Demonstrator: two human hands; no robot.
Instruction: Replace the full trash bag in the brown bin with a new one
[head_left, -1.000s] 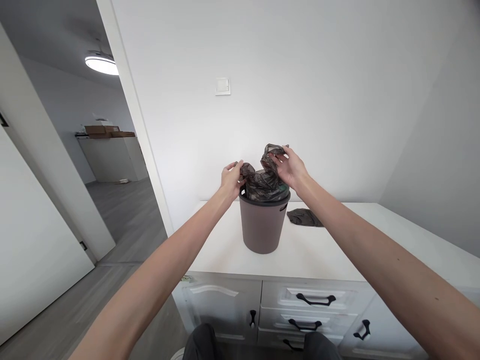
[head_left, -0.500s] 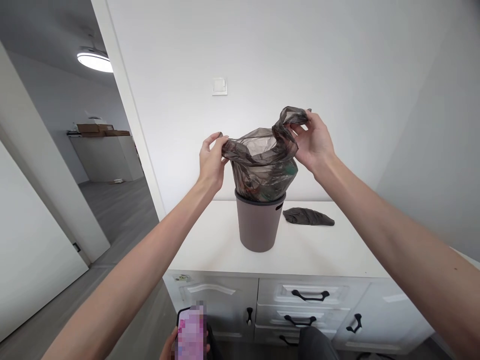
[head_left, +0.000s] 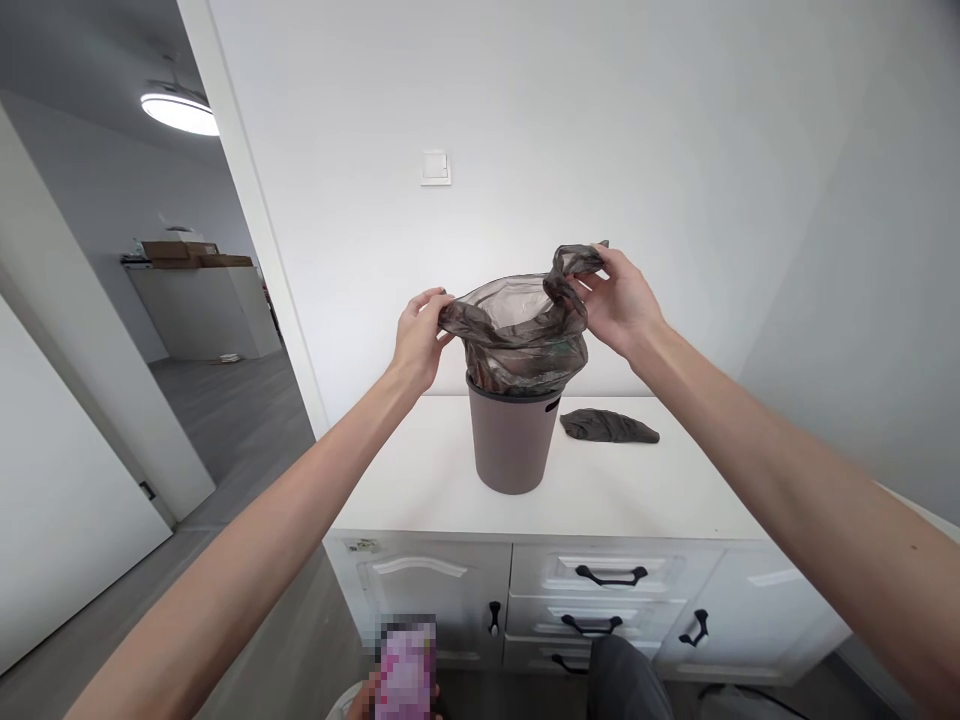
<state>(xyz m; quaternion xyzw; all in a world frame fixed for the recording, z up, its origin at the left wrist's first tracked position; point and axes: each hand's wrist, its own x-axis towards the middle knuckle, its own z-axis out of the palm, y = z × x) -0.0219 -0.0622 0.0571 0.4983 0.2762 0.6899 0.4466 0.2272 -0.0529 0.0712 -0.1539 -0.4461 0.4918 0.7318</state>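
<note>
A dark see-through garbage bag (head_left: pixel 525 345) with contents showing through it rises out of the mouth of a mauve-brown trash can (head_left: pixel 513 445). My left hand (head_left: pixel 421 335) pinches the left side of the bag's rim. On the other side, my right hand (head_left: pixel 619 300) grips the bag's bunched top edge, a bit higher than the left. Between my hands the bag's mouth is spread wide. The can stands upright on a white cabinet top (head_left: pixel 420 500). A folded dark garbage bag (head_left: pixel 609 426) lies on the cabinet just right of the can.
The cabinet front has drawers and doors with black handles (head_left: pixel 611 576). Behind it is a white wall with a light switch (head_left: pixel 436 168). A doorway opens at left beside a white door (head_left: pixel 67 480). At the bottom, another person's hand holds a blurred phone (head_left: pixel 405 670).
Both my hands have come down somewhat, and the garbage bag sits lower, sagging closer to the can's rim. The camera view has shifted slightly. The phone at the bottom has moved right.
</note>
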